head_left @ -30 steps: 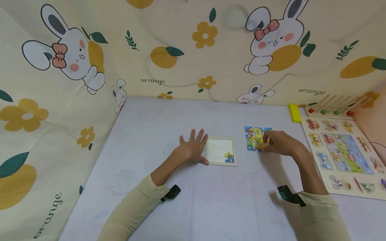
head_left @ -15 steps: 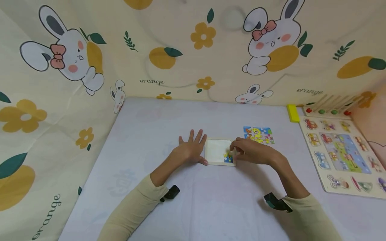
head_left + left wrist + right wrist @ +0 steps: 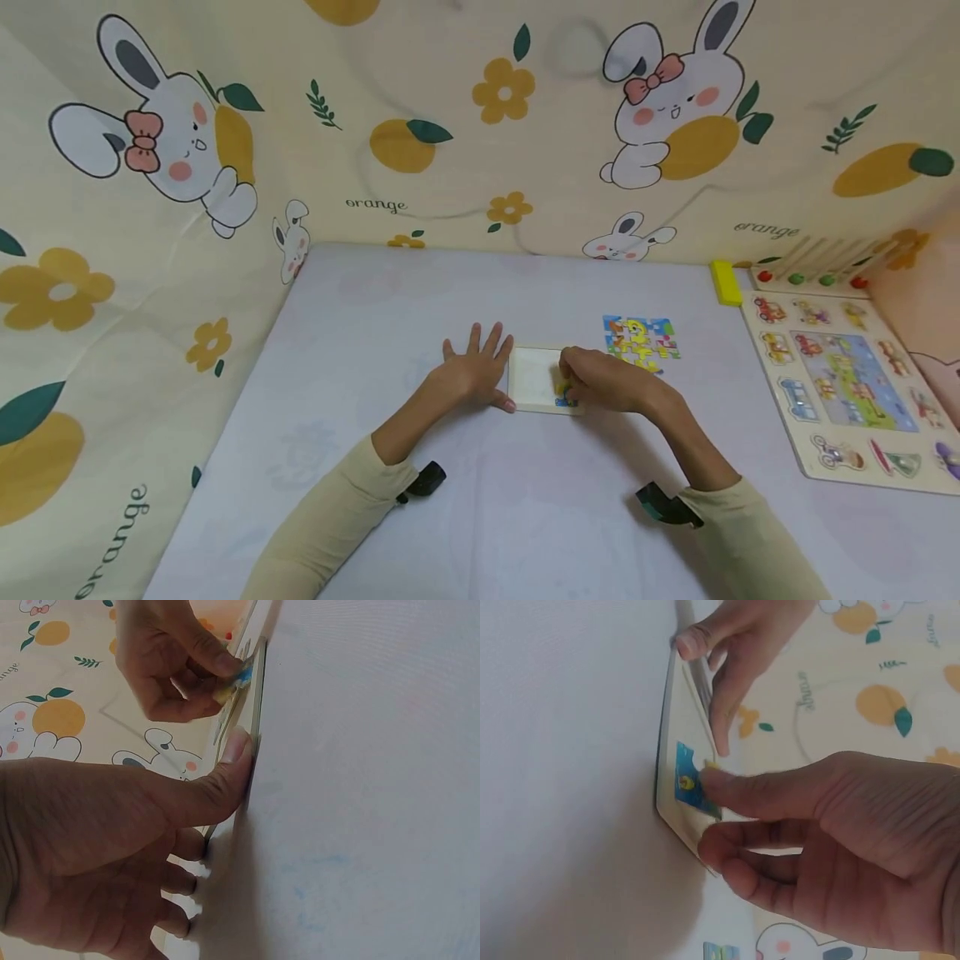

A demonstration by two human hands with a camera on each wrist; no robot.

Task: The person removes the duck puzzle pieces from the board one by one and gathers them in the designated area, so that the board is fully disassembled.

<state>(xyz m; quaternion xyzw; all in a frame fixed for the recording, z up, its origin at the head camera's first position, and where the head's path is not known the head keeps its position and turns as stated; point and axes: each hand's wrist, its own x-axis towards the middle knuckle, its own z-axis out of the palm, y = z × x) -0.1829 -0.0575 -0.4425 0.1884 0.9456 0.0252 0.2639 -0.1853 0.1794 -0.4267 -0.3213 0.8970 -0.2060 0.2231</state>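
My left hand point(image 3: 472, 375) lies with spread fingers at the left side of a small pale puzzle tray point(image 3: 531, 379), its thumb against the lower left corner. At the tray's right side my right hand point(image 3: 609, 381) pinches a small jigsaw piece between thumb and fingers; only its yellow-green edges show. In the right wrist view, a blue jigsaw piece point(image 3: 686, 781) with a yellow figure lies in the tray's corner, right beside that thumb. A partly joined group of jigsaw pieces point(image 3: 639, 335) rests on the table, up and right of the tray.
A picture-puzzle board point(image 3: 780, 400) lies at the far right. Behind it stands a wooden rack point(image 3: 810, 287) with sticks and red and green beads. Left of the rack is a yellow block point(image 3: 725, 283). A printed cloth point(image 3: 450, 83) hangs behind the white table.
My right hand has moved left from the group of jigsaw pieces to the tray's lower right part, with a piece in its fingers. The left hand has stayed at the tray.
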